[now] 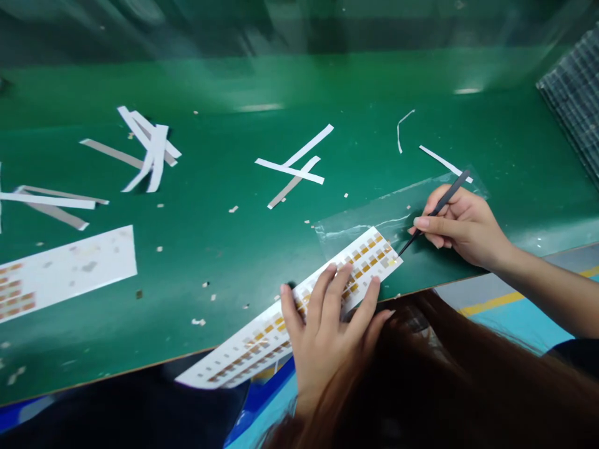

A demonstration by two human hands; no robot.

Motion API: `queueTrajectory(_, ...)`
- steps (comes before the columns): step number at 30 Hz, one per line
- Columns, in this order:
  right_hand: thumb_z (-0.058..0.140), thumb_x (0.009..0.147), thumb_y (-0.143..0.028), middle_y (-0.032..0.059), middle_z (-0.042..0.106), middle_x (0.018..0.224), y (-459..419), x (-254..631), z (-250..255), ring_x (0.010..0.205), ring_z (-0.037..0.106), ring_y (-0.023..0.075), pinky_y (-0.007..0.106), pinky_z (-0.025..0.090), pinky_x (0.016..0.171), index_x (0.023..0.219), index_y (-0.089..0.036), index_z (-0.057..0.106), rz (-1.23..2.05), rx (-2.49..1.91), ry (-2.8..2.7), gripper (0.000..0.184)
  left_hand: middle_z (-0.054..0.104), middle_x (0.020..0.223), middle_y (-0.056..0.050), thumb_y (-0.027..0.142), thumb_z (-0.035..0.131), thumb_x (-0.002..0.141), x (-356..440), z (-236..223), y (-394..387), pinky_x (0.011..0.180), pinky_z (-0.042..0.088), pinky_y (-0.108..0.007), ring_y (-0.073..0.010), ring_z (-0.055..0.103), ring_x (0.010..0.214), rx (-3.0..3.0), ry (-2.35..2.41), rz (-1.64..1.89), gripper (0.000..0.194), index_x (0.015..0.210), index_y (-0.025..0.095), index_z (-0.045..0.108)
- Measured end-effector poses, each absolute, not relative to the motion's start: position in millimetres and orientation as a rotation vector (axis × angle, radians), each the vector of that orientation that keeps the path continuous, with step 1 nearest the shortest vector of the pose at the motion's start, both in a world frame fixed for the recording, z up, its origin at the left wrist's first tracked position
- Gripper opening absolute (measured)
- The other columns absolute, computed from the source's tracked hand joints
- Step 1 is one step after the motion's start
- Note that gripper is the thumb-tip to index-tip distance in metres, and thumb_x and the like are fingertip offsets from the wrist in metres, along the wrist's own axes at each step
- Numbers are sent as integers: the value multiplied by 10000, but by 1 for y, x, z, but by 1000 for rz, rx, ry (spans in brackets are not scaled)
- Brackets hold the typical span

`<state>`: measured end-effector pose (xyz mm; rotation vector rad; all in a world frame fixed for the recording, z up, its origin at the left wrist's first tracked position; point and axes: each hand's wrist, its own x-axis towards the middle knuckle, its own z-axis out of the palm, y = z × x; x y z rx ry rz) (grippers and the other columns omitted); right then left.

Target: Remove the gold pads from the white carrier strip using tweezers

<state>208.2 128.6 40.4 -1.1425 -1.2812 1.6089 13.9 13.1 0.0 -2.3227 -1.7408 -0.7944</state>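
Working left to right along the green bench mat, we first meet a white backing sheet at the far left edge, with rows of amber pads at its lower left corner. Above it lie loose white and grey peeled strips, crossed in a heap, and small pale scraps dot the mat (some are too small to make out). Nearer the middle, a smaller crossed group of strips lies apart from the heap.

Our left hand lies spread flat, fingers apart, on a long white sheet of amber squares, pinning it down without gripping it. The sheet runs diagonally, and its lower end overhangs the bench edge. Its upper end rests on a clear plastic film.

Our right hand pinches black tweezers in a narrow pen-like grip, their tips right at the sheet's upper end; whether they touch it, we cannot tell.

Beyond, a thin white curl and a white strip lie on the mat, and a dark mesh stack sits at the far right.
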Motion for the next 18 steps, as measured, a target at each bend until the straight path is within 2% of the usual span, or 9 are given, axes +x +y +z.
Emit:
queueTrajectory(4,790,639,-276,-12,644,597,129,205,41,377,474,45,159,289,318,762,-176,470,1605,-1167,-1314,358,582,1232,-125,374,631,776,17,-1,14,1053,222,-593,-294,488,1208,-2364,-1695,-881,264,996,230,614)
queueTrajectory(7,820,590,-263,-51,596,551,127,203,40,373,470,47,164,301,323,761,-188,452,1565,-1168,-1312,412,591,1228,-110,396,650,747,20,-4,15,1053,228,-583,-317,465,1225,-2361,-1717,-872,293,980,221,619)
queueTrajectory(13,801,619,-287,-63,557,563,122,202,40,381,455,50,188,328,341,740,-204,437,1476,-1203,-1328,392,597,1221,-53,429,671,721,23,-8,17,1040,233,-577,-323,476,1210,-2276,-1725,-824,385,1096,363,611)
queueTrajectory(18,784,645,-271,-60,556,575,120,203,40,384,449,51,194,329,344,740,-208,429,1445,-1226,-1336,373,600,1206,-43,379,686,708,25,-9,18,1036,239,-574,-318,485,1199,-2247,-1728,-830,373,1076,373,620)
